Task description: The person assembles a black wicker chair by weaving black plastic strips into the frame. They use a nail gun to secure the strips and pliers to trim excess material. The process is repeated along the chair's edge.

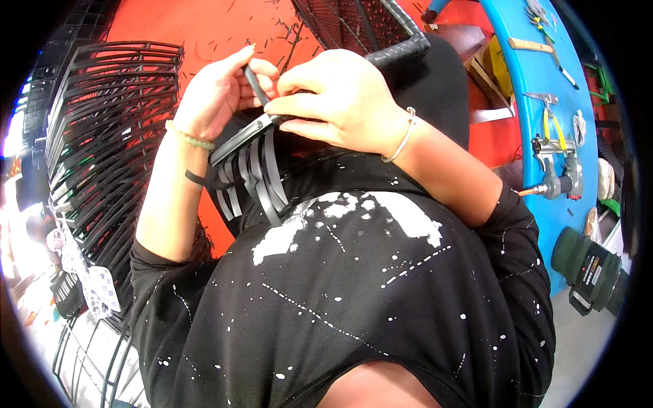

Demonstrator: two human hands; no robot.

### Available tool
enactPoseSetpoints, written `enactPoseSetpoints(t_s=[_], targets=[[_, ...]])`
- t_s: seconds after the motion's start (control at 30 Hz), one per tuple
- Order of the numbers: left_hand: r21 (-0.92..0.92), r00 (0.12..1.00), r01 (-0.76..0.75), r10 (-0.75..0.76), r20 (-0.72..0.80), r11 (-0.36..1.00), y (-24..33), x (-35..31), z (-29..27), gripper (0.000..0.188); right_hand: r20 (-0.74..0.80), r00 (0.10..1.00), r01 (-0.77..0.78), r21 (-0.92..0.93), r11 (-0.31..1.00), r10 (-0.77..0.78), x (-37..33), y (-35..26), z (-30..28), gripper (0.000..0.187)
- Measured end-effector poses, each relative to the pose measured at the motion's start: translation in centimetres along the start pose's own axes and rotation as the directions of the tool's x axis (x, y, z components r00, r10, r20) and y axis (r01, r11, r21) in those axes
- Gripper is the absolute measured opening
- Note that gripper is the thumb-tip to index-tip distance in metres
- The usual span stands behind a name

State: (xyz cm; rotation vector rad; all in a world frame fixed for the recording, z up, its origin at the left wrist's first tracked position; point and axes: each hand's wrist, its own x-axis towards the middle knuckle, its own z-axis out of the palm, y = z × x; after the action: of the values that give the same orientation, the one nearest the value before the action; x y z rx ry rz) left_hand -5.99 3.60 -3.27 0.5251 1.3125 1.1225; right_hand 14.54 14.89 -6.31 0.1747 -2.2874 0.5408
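Observation:
My left hand (pixel 221 92) is at the upper left, its fingers curled around a narrow dark strip (pixel 256 85) and its thumb pointing up. My right hand (pixel 337 102) reaches in from the right and pinches where that strip meets a dark bar with a metal plate (pixel 243 139). The bar slants down to the left from my right fingertips; its exact kind is unclear. Below it, several flat grey-black strips (pixel 257 180) hang loose over my lap. The palm side of my right hand is hidden.
Stacked black woven frames (pixel 112 122) rise on the left. A black woven piece with a wrapped edge (pixel 401 47) leans by my leg. On the right, a blue table (pixel 544 163) holds a hammer (pixel 530 45), yellow-handled pliers (pixel 552 126) and an air tool (pixel 564 177). Offcuts litter the red floor (pixel 204 27).

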Motion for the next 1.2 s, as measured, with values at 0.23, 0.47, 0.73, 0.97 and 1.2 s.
enactPoseSetpoints(t_s=[0.23,0.47,0.73,0.97,1.2], targets=[[0.44,0.937,-0.295,0.347,-0.04,0.848,-0.9,-2.5,-0.3,0.034,0.049,0.999,-0.023,-0.024,0.999,0.024,0.4,-0.5,-0.3,0.02],[0.77,0.747,-0.572,0.567,0.346,0.284,-1.4,-2.2,-2.4,0.025,0.08,0.996,-0.039,0.003,0.999,0.039,1.0,-0.9,-0.6,0.02],[0.761,0.736,-0.596,0.554,0.389,0.257,-2.1,-1.6,-1.8,0.018,0.08,0.994,0.067,0.085,0.994,-0.074,2.3,-2.5,-1.3,0.029],[0.466,0.915,-0.369,0.401,0.032,0.804,-1.9,-2.3,0.0,0.018,0.274,0.957,0.081,0.067,0.995,-0.096,0.3,-4.6,-1.4,0.02],[0.033,0.996,0.046,-0.048,0.072,0.998,-2.0,-2.7,-0.1,0.017,0.271,0.955,0.106,0.055,0.993,-0.117,-0.8,-4.7,-0.8,0.014]])
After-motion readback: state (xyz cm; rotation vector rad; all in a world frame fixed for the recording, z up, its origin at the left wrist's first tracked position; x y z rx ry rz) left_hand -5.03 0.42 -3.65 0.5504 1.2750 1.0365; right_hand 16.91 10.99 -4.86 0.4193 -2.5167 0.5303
